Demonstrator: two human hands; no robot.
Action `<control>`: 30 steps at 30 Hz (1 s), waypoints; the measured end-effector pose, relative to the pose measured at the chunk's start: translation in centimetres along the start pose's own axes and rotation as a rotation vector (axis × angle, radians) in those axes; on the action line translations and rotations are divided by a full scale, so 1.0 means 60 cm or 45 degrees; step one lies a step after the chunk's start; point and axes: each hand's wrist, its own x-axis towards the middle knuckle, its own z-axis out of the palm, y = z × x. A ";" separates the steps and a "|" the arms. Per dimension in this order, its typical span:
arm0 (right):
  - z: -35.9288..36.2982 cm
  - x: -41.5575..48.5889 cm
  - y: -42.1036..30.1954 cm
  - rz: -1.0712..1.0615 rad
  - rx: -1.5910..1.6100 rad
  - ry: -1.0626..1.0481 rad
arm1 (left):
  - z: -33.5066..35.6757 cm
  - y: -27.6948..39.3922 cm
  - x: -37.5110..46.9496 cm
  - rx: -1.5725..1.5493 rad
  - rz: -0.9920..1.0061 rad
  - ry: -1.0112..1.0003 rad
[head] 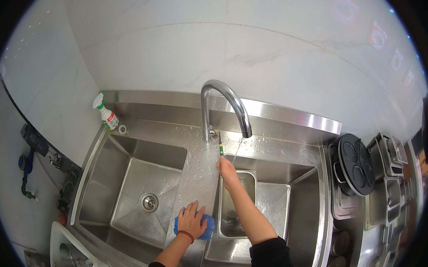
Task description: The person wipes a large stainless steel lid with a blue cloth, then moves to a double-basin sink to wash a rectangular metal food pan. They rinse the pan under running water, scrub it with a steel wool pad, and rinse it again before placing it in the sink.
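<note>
My right hand (228, 172) is closed around the lower end of a slim tool with a green and yellow handle (221, 149), perhaps a screwdriver. Its far end meets the small valve fitting at the base of the chrome gooseneck faucet (205, 108). A thin stream of water seems to fall from the spout. My left hand (191, 220) lies with fingers spread on a blue cloth (206, 231), which rests on the wet steel divider (198, 177) between two basins. Below my right forearm, a rectangular metal pan (251, 178) sits in the right basin.
The left basin (144, 179) has a drain strainer (149, 202). A spray bottle (109, 118) stands at the back left corner. Right of the sink are a black pan with round hollows (357, 165) and metal trays (392, 193). A white rack (66, 233) is at lower left.
</note>
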 end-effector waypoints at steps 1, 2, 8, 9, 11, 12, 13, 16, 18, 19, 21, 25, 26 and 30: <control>0.001 0.001 -0.001 0.000 0.004 -0.017 | 0.000 0.000 0.000 0.000 0.001 0.002; 0.001 0.003 -0.003 0.029 -0.001 -0.016 | 0.000 0.000 0.000 0.003 0.001 0.001; 0.013 0.011 -0.018 0.137 -0.030 0.055 | 0.001 0.000 0.001 0.010 0.004 0.003; 0.014 0.012 -0.018 0.106 -0.027 0.050 | 0.001 0.000 0.001 0.011 0.005 0.005; 0.016 0.013 -0.018 0.079 -0.005 0.066 | 0.002 0.000 0.001 0.010 0.006 0.010; 0.016 0.014 -0.016 0.052 -0.004 0.068 | 0.002 0.000 0.001 0.008 0.006 0.013; 0.016 0.015 -0.015 0.056 -0.011 0.067 | 0.002 0.000 0.001 0.007 0.005 0.009; 0.015 0.025 -0.007 0.066 -0.045 0.065 | 0.003 0.000 0.000 0.008 0.010 0.018; 0.018 0.035 -0.002 0.058 -0.112 0.089 | 0.003 0.000 0.000 0.006 0.014 0.018; 0.020 0.041 0.000 0.047 -0.164 0.115 | 0.003 0.000 0.000 0.005 0.018 0.017; 0.027 0.051 0.002 -0.038 -0.317 0.194 | 0.003 0.000 0.001 0.012 0.015 0.010; 0.030 0.060 -0.021 -0.126 -0.629 0.269 | 0.003 0.000 0.001 0.010 0.014 0.007; 0.027 0.061 -0.034 -0.094 -0.686 0.255 | 0.004 0.000 0.001 0.015 0.015 0.012; 0.007 0.051 -0.099 0.308 -0.317 0.046 | 0.005 0.000 0.001 0.023 0.019 0.021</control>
